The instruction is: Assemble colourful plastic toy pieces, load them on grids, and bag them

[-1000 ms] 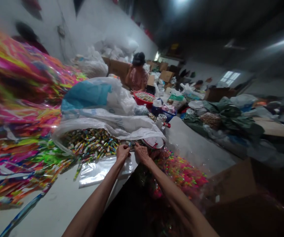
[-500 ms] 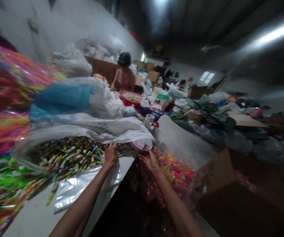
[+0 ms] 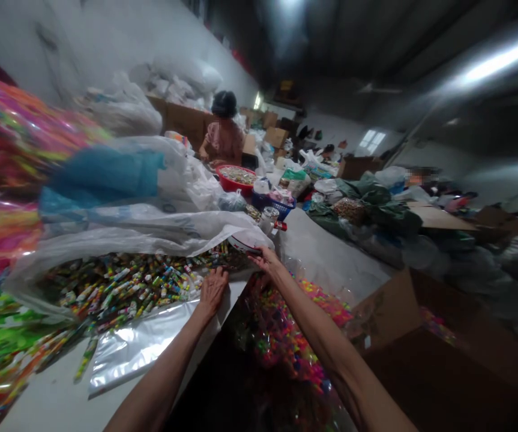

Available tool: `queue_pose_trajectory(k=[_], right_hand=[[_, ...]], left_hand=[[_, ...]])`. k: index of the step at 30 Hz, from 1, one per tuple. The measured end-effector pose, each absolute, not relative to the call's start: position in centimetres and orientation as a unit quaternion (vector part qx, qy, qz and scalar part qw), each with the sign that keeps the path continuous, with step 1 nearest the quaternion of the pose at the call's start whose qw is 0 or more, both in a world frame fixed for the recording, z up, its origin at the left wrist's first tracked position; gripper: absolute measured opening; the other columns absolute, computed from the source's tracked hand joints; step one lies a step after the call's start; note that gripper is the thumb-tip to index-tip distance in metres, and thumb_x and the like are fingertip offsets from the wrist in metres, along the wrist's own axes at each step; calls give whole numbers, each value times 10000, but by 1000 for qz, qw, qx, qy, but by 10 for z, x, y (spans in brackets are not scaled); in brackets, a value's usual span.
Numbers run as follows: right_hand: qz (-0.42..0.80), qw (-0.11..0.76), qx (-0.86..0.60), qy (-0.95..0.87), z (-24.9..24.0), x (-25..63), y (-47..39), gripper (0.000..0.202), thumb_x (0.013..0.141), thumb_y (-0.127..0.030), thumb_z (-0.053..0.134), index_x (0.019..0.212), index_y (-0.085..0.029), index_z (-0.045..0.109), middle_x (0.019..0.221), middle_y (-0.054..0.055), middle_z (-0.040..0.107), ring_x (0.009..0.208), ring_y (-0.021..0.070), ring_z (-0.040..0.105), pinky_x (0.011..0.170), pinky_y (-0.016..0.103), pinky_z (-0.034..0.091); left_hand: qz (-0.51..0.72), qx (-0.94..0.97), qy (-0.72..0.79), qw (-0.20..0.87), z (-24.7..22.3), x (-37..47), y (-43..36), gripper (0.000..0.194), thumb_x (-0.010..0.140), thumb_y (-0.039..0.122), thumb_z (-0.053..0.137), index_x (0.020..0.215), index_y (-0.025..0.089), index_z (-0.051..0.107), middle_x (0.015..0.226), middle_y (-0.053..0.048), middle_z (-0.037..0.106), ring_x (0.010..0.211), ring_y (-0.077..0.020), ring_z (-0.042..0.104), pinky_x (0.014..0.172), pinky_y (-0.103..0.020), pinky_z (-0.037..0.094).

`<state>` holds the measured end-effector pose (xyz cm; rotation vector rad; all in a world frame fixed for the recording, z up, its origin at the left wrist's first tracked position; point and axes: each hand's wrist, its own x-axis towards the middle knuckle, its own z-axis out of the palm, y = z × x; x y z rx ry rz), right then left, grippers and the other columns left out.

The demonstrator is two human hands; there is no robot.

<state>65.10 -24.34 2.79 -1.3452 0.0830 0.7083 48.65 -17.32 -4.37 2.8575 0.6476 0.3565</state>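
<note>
My right hand [image 3: 266, 263] grips the near edge of a white dish with a dark red rim [image 3: 246, 241], thumb and fingers closed on it. The dish is tilted at the mouth of a large white plastic sack [image 3: 186, 225]. Many small tubes with colourful wraps [image 3: 137, 285] spill from that sack onto the white table. My left hand [image 3: 215, 289] lies at the right end of the pile, close to the table edge, fingers apart and slightly bent; whatever is under its fingertips is hidden. A silvery flat bag [image 3: 139, 342] lies left of my left wrist.
Bright plastic pieces in clear wrap [image 3: 304, 324] lie below the table edge, beside an open cardboard box [image 3: 389, 318]. Beyond the sack stand a blue basket [image 3: 281, 207], a jar [image 3: 268, 217] and a red basin [image 3: 231, 186]. A person [image 3: 223, 135] sits behind them.
My left hand has come off the sack's edge and moved slightly right and down. My right hand has closed on the dish, which has shifted left and tilted under the sack's edge.
</note>
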Motion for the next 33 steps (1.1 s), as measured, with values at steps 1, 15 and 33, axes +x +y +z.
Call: queue_pose_trajectory(k=[1,15,33], right_hand=[[317,725,-610,38,27,652,-245,122,847,-90,484,946,-121,548,698,2,622,571,122,609,515,231,524],[289,733,-616,2,-6,620,-266,42,800,-173,521,841,-165,518,688,22,624,635,155,642,630,311,561],[34,163,-917,-362,-23,590,-252,246,853,-96,457,999,-137,651,1086,171,628,1076,254,561,926,403,398]], left_hand=[[118,966,213,93,-43,487,-172,311,857,65,319,1034,136,566,1071,-141,563,962,-257,526,709,-353,448],[124,975,163,86,-47,475,-174,330,799,6,345,1011,104,577,1050,-145,591,1025,-255,525,897,-407,397],[294,926,159,175,-32,327,-235,223,859,155,418,962,218,606,1027,-60,651,918,-203,594,826,-395,489]])
